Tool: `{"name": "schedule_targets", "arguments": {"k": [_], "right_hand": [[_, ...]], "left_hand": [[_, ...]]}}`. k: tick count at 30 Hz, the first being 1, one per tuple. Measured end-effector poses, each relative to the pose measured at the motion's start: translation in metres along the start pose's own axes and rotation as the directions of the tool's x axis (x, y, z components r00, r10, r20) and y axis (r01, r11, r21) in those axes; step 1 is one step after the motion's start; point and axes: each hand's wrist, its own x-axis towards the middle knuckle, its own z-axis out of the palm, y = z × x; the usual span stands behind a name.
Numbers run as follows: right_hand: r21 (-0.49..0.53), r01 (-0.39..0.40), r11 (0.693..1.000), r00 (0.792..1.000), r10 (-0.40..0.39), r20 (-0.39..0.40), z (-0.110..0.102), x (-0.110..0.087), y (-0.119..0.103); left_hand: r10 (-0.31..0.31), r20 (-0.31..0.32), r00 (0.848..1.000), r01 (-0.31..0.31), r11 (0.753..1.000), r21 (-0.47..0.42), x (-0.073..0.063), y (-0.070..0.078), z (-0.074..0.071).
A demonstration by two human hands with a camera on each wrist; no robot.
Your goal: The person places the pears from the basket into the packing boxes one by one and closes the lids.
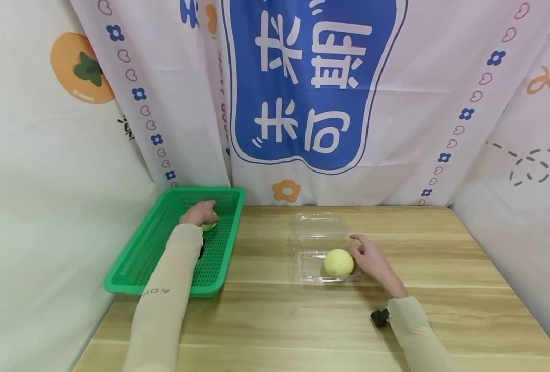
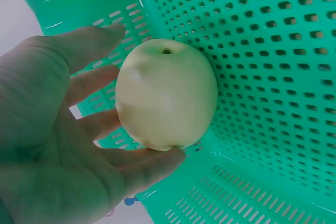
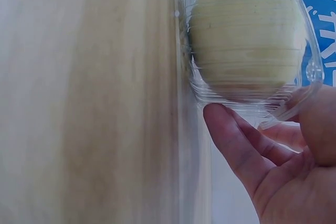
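Inside the green basket [image 1: 112,281], my left hand [image 1: 200,213] is beside a pale yellow-green apple [image 2: 167,95]. In the left wrist view, the left hand [image 2: 68,124] has spread fingers along the apple's near side and underside, with the thumb apart from it. On the table, a clear plastic clamshell box [image 1: 308,268] lies with its lid folded back. A pale yellow apple [image 1: 338,263] sits in its right end. My right hand [image 1: 372,261] touches that end; in the right wrist view, its fairly straight fingers [image 3: 236,145] meet the ribbed plastic wall.
The wood-grain table [image 1: 279,325] reaches back to a printed curtain [image 1: 410,129], with white cloth walls at both sides. The basket stands at the table's left edge. A black device [image 1: 379,317] is at the right wrist.
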Motion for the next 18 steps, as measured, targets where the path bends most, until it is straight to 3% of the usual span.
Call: {"name": "schedule_targets", "arguments": {"k": [12,18], "right_hand": [[0.026,-0.02,0.999,1.0,0.02,0.009,0.0001,0.0002,0.0032],[0.017,-0.026,1.0,1.0,0.026,0.012,-0.0007,0.0001,0.0021]], "left_hand": [[-0.009,-0.039,0.999,0.01,1.0,0.029,0.0016,-0.0027,0.0033],[-0.023,-0.01,1.0,0.023,1.0,0.007,0.0002,-0.0055,0.0077]]}}
